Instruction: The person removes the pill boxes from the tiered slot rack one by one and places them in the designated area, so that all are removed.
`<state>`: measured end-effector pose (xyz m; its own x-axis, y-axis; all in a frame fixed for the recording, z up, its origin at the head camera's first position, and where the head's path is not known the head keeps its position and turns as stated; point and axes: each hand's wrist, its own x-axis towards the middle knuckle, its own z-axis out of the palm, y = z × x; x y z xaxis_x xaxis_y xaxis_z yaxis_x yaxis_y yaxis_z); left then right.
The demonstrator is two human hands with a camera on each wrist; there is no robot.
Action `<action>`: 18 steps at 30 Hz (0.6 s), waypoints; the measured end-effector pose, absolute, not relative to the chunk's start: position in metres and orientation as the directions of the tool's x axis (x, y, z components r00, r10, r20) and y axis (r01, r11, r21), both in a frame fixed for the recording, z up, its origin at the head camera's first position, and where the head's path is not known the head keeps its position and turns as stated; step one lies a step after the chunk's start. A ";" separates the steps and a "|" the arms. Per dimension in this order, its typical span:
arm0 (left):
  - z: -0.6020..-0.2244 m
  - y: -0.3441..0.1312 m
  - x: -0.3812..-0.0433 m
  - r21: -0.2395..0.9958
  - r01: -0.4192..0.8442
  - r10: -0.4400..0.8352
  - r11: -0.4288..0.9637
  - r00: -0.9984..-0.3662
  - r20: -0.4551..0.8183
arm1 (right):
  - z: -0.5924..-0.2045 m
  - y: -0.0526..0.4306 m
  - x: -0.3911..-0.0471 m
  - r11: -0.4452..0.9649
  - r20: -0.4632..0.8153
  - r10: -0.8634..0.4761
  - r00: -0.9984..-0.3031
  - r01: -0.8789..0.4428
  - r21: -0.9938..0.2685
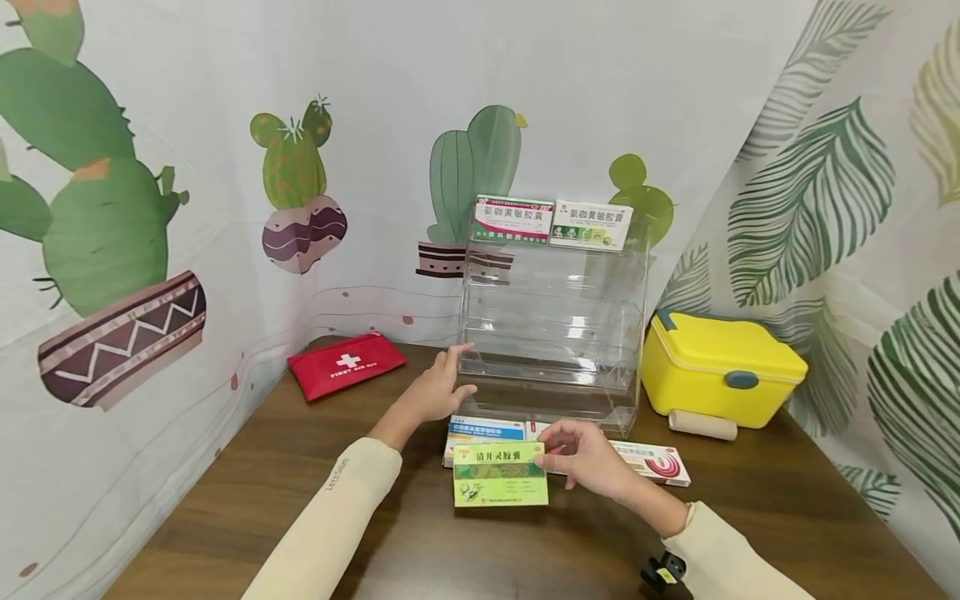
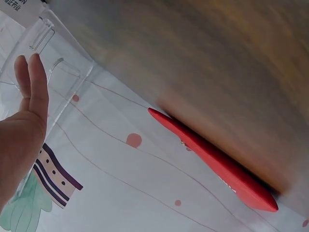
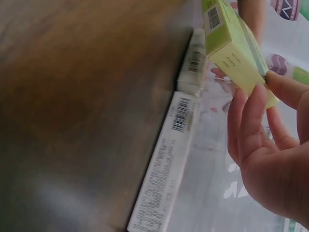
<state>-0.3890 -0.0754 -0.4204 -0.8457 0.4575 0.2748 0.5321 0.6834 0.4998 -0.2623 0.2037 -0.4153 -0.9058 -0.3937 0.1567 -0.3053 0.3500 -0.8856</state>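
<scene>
My right hand (image 1: 588, 458) pinches a yellow-green medicine box (image 1: 501, 475) by its right end, thumb on the front. In the right wrist view the box (image 3: 236, 53) is tilted, its narrow end towards the camera. With fingers extended, my left hand (image 1: 437, 387) is at the left side of a clear acrylic display rack (image 1: 551, 333); the left wrist view shows the fingers (image 2: 37, 87) against its side panel. Two medicine boxes, one pink and white (image 1: 512, 221) and one green and white (image 1: 590, 227), stand side by side on the rack's top tier.
White medicine boxes, one with a blue band (image 1: 486, 430) and one with a pink swirl (image 1: 651, 463), lie before the rack. A red first aid pouch (image 1: 347, 365) rests at the back left. At the right stands a yellow case (image 1: 723, 367) with a beige roll (image 1: 702, 425) before it.
</scene>
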 end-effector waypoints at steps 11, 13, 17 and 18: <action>-0.417 -0.075 -0.389 0.502 0.518 0.429 0.693 -0.855 0.291 | -0.427 0.199 -0.265 0.374 0.030 -0.396 -0.918 -0.191 -0.908; -0.417 -0.075 -0.389 0.502 0.521 0.428 0.690 -0.854 0.297 | -0.430 0.199 -0.265 0.385 0.026 -0.386 -0.922 -0.187 -0.904; -0.420 -0.074 -0.389 0.494 0.527 0.432 0.691 -0.850 0.302 | -0.435 0.199 -0.267 0.397 0.014 -0.381 -0.925 -0.177 -0.900; -0.420 -0.074 -0.389 0.492 0.529 0.433 0.691 -0.849 0.303 | -0.435 0.199 -0.266 0.397 0.010 -0.385 -0.923 -0.175 -0.901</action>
<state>-0.3889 -0.0742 -0.4199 -0.8487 0.4335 0.3031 0.5289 0.6913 0.4923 -0.2665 0.1989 -0.4353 -0.9228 -0.3853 0.0098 -0.1753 0.3971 -0.9009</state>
